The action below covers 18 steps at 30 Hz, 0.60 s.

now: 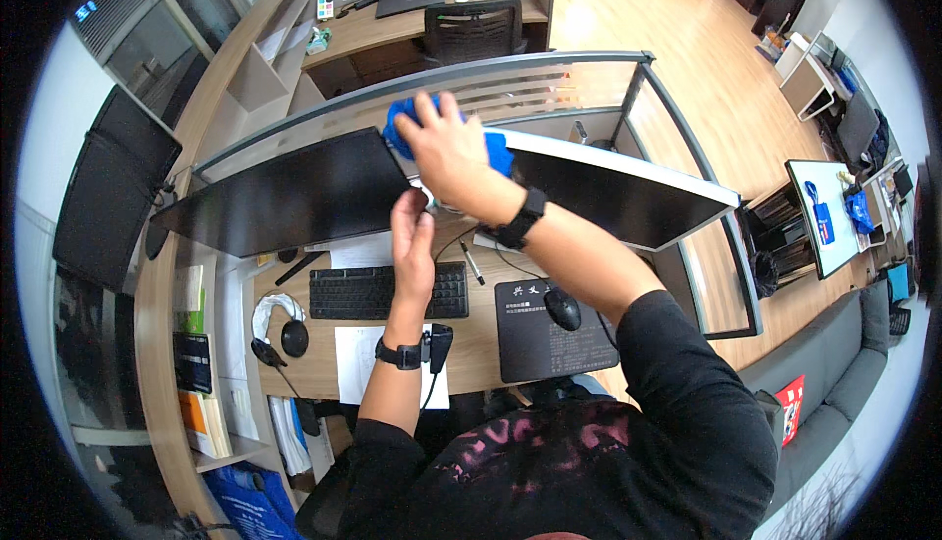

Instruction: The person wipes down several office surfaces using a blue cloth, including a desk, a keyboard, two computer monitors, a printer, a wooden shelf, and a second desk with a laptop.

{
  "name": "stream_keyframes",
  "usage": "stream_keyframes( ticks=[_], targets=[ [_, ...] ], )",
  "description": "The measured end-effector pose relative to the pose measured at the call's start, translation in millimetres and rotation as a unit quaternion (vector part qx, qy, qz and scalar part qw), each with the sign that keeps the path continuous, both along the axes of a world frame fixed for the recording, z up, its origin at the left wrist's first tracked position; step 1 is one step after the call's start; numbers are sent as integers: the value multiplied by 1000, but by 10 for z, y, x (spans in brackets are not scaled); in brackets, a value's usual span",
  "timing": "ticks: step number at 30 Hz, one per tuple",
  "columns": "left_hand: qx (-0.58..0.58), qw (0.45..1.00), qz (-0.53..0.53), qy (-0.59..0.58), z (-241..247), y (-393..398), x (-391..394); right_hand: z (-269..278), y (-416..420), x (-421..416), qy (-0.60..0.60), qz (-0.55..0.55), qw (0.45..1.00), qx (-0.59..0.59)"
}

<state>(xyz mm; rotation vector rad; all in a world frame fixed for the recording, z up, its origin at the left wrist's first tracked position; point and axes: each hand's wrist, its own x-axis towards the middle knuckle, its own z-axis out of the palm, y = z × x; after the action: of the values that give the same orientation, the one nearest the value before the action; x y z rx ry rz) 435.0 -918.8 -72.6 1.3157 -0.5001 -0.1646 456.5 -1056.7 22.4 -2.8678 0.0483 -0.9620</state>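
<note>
My right hand (445, 146) is on a blue cloth (499, 154), which it presses at the upper inner corners of two monitors. The cloth shows on both sides of the hand. The left monitor (294, 194) has a black frame; the right monitor (625, 190) has a white top edge. My left hand (413, 249) is raised at the lower right corner of the left monitor, fingers up; whether it grips the edge cannot be told. Below it lies a black keyboard (353, 293). A black mouse (563, 310) rests on a dark mouse pad (548, 352).
White papers (353, 367) and a pen (472, 262) lie on the desk. Headphones (294, 338) sit at the left, beside shelves with books (195, 422). A grey-framed partition (471, 69) stands behind the monitors, with an office chair (473, 29) beyond. A grey sofa (817, 385) is at the right.
</note>
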Motion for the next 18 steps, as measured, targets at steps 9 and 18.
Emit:
stream_keyframes(
  ticks=[9,18],
  targets=[
    [62,965,128,-220,233,-594,198,-121,-331,-185,23,3,999,44],
    [221,889,31,-399,716,-1561,-119,-143,-1503,-1937,7,-127,991,37]
  ],
)
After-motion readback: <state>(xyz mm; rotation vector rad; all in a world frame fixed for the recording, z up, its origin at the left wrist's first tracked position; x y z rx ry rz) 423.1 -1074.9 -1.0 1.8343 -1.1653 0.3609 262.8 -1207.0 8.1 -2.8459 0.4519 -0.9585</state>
